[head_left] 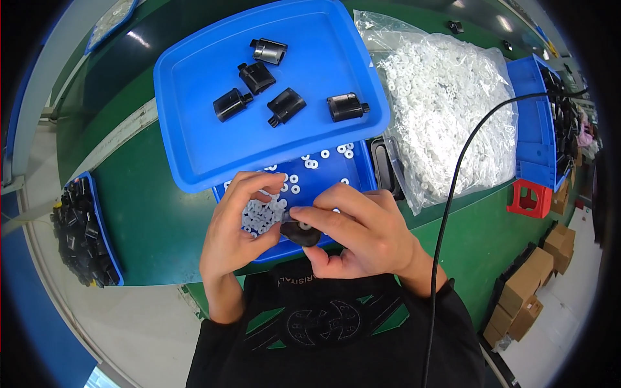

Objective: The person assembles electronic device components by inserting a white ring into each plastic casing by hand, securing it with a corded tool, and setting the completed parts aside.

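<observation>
The right hand (362, 233) grips a small black plastic part (300, 233) between thumb and fingers; the left hand (236, 223) pinches at its near edge, its grip closed on that part too; just beyond both lies a shallow blue tray of small white plastic rings (323, 169); farther on, a large blue plastic tray (194, 129) carries five black parts (286, 105) on the green bench (149, 220).

Both hands (304, 236) around black part (300, 233) over blue tray (336, 176)
</observation>
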